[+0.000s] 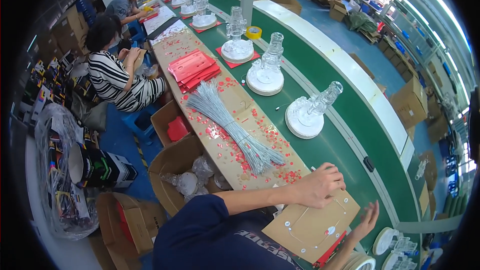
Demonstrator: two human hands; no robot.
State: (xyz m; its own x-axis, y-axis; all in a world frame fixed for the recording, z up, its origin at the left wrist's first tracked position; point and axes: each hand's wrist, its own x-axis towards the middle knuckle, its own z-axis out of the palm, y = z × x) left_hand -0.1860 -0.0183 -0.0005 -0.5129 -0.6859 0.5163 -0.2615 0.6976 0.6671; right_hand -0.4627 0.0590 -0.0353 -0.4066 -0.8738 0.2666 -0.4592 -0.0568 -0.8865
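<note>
A brown cardboard sheet (303, 232) lies before me at the bench's near end. A thin light wire and several small white round pieces run over its face. My left hand (322, 186) reaches across its far edge, fingers curled together; what they pinch, if anything, is hidden. To the right of the sheet, my right hand (367, 221) has its fingers apart and holds nothing. Part of a red sheet (334, 251) shows from under the cardboard, near my right wrist.
A bundle of thin silvery wires (235, 132) lies along the bench among red scraps, beside stacked red sheets (192, 69). Clear figures on white round bases (305, 120) stand on the green conveyor (345, 162). Cartons (165, 170) sit left; two people work farther up.
</note>
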